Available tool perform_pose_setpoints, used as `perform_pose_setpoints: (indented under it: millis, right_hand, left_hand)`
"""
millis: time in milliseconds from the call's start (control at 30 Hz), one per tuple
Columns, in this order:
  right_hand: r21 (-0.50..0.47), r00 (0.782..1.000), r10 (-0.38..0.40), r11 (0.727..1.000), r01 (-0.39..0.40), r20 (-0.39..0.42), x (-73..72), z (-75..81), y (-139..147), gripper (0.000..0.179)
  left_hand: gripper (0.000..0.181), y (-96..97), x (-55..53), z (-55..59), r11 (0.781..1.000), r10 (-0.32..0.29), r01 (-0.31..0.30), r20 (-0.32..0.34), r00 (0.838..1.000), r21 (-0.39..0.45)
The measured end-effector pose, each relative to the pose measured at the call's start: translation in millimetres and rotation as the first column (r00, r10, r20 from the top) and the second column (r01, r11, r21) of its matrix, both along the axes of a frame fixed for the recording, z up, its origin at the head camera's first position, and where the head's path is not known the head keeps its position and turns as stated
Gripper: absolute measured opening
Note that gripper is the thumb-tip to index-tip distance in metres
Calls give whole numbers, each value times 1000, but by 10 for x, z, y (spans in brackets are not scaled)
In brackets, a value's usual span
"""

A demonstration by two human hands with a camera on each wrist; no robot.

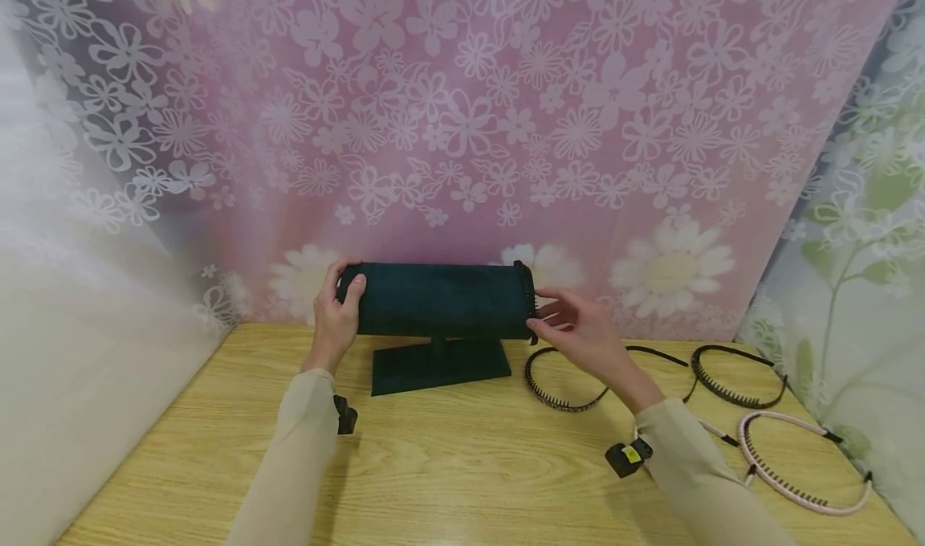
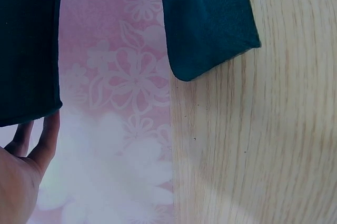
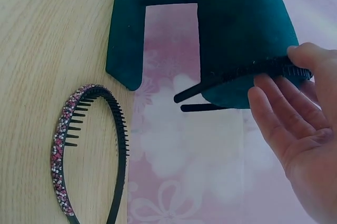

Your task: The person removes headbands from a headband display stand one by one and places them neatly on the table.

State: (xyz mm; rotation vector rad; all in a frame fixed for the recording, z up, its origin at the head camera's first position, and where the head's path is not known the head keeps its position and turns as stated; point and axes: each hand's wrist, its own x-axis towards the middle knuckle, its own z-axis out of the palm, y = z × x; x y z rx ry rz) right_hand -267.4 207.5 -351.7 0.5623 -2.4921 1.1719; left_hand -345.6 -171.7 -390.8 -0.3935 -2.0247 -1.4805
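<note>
A dark green velvet display stand [image 1: 441, 301] stands on the table, its padded roll lying sideways above a flat base [image 1: 442, 365]. My left hand [image 1: 336, 315] grips the roll's left end, thumb in front. In the left wrist view, fingers [image 2: 46, 142] reach behind that end. A black toothed headband [image 3: 226, 81] sits over the roll's right end, its two tips sticking out past the underside. My right hand [image 1: 581, 333] pinches the band's side between thumb and fingers. Below that hand lies a headband with pink and white beads [image 3: 59, 155].
On the wooden table [image 1: 462, 474], right side, lie a dark toothed headband [image 1: 711, 387] and a pink headband [image 1: 831, 511], with others partly hidden by the right forearm. A flowered pink curtain [image 1: 462, 128] hangs close behind the stand.
</note>
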Motion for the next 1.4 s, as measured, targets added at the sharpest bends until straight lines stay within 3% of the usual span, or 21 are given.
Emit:
perform_pose_setpoints:
  millis: [433, 1000, 1233, 1400]
  right_hand:
    - [-42, 999, -7, 999, 9, 43, 48, 12, 15, 45]
    - [-68, 999, -36, 997, 35, -11, 135, 31, 102, 41]
    - [-66, 999, -47, 997, 46, -20, 160, 10, 147, 41]
    - [-35, 998, -51, 998, 50, -39, 212, -10, 209, 40]
  left_hand:
    - [42, -3, 2, -13, 1000, 0, 0, 4, 1000, -8]
    - [40, 16, 15, 25, 1000, 3, -3, 19, 1000, 1]
    - [38, 91, 212, 182, 1000, -19, 18, 28, 999, 15]
    - [38, 111, 289, 237, 1000, -20, 19, 33, 999, 5]
